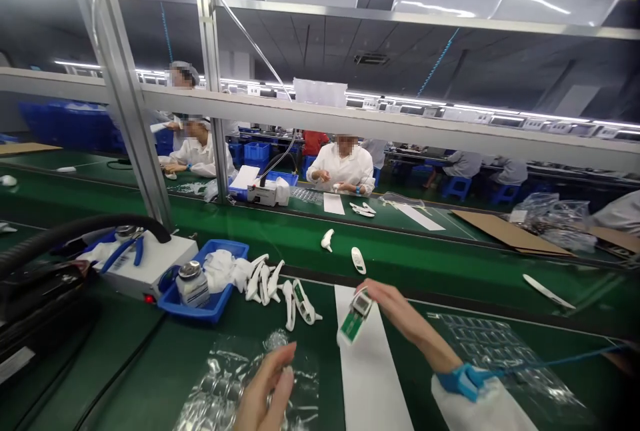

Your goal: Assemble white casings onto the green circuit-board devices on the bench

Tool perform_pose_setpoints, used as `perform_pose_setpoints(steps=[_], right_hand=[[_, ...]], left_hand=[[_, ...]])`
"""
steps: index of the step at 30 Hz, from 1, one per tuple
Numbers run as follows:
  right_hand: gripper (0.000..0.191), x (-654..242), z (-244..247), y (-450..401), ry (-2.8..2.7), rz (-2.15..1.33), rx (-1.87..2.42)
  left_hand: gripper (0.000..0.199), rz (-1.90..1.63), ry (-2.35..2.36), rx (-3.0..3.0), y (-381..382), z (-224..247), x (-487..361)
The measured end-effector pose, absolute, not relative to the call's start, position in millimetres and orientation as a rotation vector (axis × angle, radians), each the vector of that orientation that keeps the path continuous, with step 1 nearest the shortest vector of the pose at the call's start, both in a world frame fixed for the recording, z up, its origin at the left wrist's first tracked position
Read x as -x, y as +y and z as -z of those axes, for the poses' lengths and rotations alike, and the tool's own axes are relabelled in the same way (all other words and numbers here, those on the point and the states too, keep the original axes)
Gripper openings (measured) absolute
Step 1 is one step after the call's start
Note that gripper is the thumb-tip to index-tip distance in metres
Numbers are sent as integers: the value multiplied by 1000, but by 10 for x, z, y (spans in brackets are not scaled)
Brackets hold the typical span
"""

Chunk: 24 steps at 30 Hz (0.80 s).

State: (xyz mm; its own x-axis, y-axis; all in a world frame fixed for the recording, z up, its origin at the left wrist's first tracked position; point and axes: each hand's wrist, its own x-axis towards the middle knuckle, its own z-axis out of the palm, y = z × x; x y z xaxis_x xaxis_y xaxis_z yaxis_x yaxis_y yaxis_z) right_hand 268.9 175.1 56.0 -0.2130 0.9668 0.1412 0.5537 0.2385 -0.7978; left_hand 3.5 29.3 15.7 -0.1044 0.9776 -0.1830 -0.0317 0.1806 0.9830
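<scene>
My right hand [393, 308], with a blue strap at the wrist, holds a white device part [356, 316] with a green circuit board above a white paper strip [373, 384]. My left hand [267, 391] is over a clear plastic tray [220, 384] at the bottom; its thumb and a finger are apart, with nothing visible between them. Left of the strip, an open white housing [305, 303] with a green board lies beside several white handheld parts [265, 281].
A blue bin [213, 314] holds a glass bottle and white cloths. Behind it sits a white box [150, 268]. White parts lie on the green conveyor [280, 238]. Another clear tray [500, 344] is at right. A person [343, 164] in white sits across.
</scene>
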Motion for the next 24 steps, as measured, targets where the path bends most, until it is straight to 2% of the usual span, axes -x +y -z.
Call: perform_pose_setpoints(steps=[2, 6, 8, 15, 24], right_hand=[[44, -2294, -675, 1351, -2006, -1212, 1023], [41, -1779, -719, 850, -2083, -1410, 781], [36, -1658, -632, 756, -2033, -1373, 789], [14, -1436, -413, 579, -1999, -1192, 890], [18, -1202, -408, 429, -1961, -1107, 992]], left_hand=[[63, -1066, 1165, -874, 284, -261, -99], [82, -926, 849, -679, 217, -196, -197], [83, -881, 883, -649, 154, -107, -185], [70, -1082, 1104, -497, -35, -61, -37], [72, -1164, 1352, -534, -131, -61, 99]])
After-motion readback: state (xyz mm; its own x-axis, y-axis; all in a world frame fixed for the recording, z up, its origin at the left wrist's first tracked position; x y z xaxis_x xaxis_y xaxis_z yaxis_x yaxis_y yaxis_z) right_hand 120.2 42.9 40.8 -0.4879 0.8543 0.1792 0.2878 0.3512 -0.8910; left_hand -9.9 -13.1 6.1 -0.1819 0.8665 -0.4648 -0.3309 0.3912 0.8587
